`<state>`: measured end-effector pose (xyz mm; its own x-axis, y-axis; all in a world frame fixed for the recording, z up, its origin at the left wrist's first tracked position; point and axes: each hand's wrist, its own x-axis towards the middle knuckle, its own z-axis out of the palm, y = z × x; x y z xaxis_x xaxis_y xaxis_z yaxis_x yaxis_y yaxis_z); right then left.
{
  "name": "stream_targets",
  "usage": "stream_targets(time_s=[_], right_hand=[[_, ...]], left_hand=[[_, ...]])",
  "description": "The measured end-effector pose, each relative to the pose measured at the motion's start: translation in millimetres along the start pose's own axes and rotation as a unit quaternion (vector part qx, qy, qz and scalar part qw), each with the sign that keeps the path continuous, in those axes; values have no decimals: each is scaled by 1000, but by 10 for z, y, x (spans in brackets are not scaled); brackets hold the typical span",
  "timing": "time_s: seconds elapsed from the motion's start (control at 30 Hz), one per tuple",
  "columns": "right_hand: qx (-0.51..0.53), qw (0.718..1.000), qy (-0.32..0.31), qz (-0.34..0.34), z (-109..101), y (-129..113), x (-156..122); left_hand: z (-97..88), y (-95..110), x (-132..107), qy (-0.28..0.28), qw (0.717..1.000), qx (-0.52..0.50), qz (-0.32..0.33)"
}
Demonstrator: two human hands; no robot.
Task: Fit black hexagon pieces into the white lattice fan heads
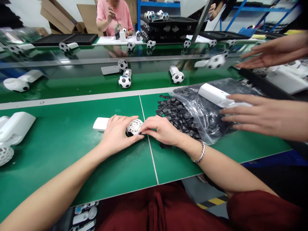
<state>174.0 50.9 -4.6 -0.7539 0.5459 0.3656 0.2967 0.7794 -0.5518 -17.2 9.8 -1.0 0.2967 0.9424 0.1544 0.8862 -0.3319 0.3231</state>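
My left hand [117, 130] is closed around a white device with a football-shaped head [135, 126], which lies on the green table. Its white body [100, 124] sticks out to the left of my palm. The head has a lattice of open white cells, with some black at its lower left. My right hand [158, 128] pinches a small black piece [141, 132] against the right side of the head. Just beyond my right wrist lies a pile of black pieces [176, 112], spilling from a clear plastic bag [207, 112].
At right, a co-worker's hands [260, 112] reach over the bag, near a white body part [214, 94]. A conveyor belt [91, 85] carries several football-headed devices behind the table. More white devices [16, 128] lie at the left. Across the belt sits another person [114, 19].
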Motion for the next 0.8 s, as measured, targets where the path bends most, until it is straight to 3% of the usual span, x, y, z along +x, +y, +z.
stream_targets(time_s=[0.3, 0.4, 0.57, 0.8], right_hand=[[58, 998, 11, 23, 20, 15, 31], [89, 994, 11, 68, 15, 25, 67], [225, 957, -9, 181, 49, 62, 133], [334, 920, 1, 204, 120, 99, 113]], left_hand=[[9, 47, 13, 24, 999, -15, -23], [21, 58, 18, 30, 999, -20, -28], [42, 70, 33, 32, 999, -29, -29], [26, 72, 47, 14, 998, -60, -20]])
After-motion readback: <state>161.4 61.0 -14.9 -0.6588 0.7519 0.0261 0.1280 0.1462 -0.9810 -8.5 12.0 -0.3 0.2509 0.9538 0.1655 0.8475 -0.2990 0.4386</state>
